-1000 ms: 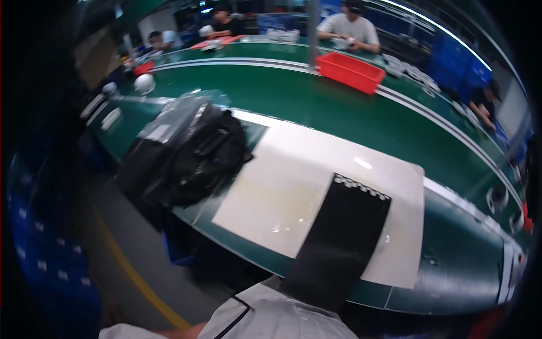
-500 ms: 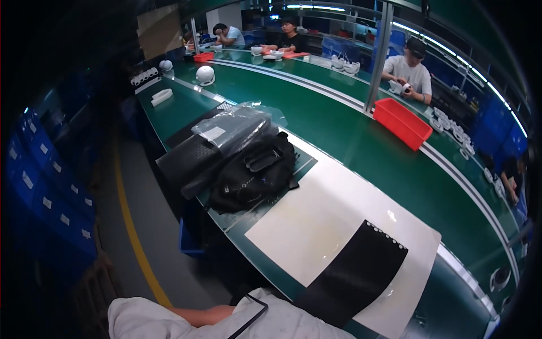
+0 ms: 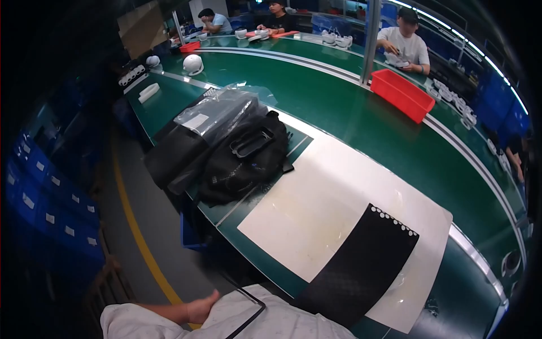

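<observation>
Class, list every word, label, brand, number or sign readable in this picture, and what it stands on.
No text is legible.
White label on the clear plastic bag: too small to read.
White labels on the blue bins at left: too small and dim to read.

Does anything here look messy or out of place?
The black bundle left of the white board looks untidy: it lies in a crumpled heap, whereas the black sheet partly on that board lies spread out.

A green-topped workbench [image 3: 169, 100] is bearing a white board [image 3: 305, 209], on which a black sheet [image 3: 364, 263] is lying; to the left, a black bundle [image 3: 240, 169], a plastic-topped black stack [image 3: 176, 153] and an elongated white piece [image 3: 149, 92] are resting.
</observation>
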Tool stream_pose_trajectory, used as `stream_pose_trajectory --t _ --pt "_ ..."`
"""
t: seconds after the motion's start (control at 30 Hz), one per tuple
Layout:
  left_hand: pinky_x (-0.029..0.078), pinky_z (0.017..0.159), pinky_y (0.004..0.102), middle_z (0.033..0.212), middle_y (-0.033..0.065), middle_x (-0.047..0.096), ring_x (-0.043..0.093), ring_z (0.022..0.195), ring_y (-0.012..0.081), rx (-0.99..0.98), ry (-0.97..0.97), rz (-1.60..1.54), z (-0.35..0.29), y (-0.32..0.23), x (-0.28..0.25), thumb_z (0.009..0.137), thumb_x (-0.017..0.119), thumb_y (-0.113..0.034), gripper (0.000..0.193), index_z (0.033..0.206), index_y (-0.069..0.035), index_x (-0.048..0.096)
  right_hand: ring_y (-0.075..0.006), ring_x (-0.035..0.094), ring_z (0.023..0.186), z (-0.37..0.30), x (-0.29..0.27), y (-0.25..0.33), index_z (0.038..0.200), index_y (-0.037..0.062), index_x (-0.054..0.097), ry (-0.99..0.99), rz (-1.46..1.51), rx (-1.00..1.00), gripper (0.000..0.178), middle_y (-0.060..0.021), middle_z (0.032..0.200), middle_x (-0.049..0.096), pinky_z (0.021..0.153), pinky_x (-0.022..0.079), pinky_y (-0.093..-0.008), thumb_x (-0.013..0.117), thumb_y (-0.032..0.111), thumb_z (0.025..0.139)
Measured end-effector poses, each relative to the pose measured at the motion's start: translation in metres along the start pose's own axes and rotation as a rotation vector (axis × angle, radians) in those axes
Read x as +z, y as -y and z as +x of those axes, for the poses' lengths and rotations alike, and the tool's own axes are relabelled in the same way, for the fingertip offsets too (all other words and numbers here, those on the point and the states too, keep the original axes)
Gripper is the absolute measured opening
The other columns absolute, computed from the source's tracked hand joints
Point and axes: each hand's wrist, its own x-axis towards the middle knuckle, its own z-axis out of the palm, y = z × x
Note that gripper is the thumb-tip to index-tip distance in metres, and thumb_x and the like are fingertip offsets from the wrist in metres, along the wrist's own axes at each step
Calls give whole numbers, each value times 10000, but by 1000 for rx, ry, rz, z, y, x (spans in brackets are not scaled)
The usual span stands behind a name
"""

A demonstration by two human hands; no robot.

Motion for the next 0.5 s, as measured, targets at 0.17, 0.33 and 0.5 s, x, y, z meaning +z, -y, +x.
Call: stream_pose_trajectory --t 0.17,0.33,0.5 --pt "385 863 309 1104 109 546 516 1005 205 156 -316 924 28 12 -10 848 420 -459 506 1117 -45 528 -353 501 954 0 20 -4 943 2 571 38 -4 26 315 -219 1004 543 846 377 -423 362 212 836" --pt "429 777 348 940 148 606 574 878 242 316 -577 940 64 14 -17 863 423 -391 403 1023 -53 574 -356 499 960 -3 29 -6 947 2 571 56 -40 76 319 -221 1009 542 851 375 -426 361 214 835" --pt "427 704 399 800 169 609 577 756 298 728 -562 1010 95 76 -83 874 401 -380 401 865 -20 579 -359 497 967 -16 38 -12 951 2 570 66 -57 149 322 -224 1014 541 856 373 -429 359 216 834"
